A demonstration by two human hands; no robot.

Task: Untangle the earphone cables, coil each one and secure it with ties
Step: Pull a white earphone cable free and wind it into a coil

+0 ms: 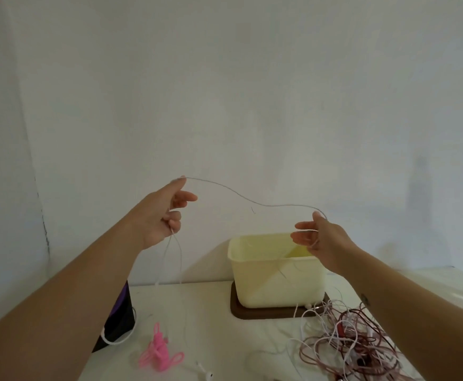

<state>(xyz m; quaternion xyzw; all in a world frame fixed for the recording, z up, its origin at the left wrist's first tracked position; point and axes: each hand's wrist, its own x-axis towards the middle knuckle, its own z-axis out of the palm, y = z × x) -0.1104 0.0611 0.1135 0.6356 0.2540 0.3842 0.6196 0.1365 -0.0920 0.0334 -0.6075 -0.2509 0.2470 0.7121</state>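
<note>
Stretching in a loose arc above the table (211, 312), the white earphone cable (241, 195) runs from the left hand (164, 215) to the right hand (323, 237), both raised in front of the wall. The left thumb and forefinger pinch its upper end, and the lower fingers curl round strands that hang down to the table top. The right hand holds the other end, with the cable crossing its outstretched fingers and one lower finger curled. A tangle of red and white cables (348, 342) lies near the table's right edge. Pink ties (158, 353) sit by the near edge, with white earbuds (205, 373) beside them. A cream bin (274, 279) stands on a brown tray (252, 314) toward the far edge.
</note>
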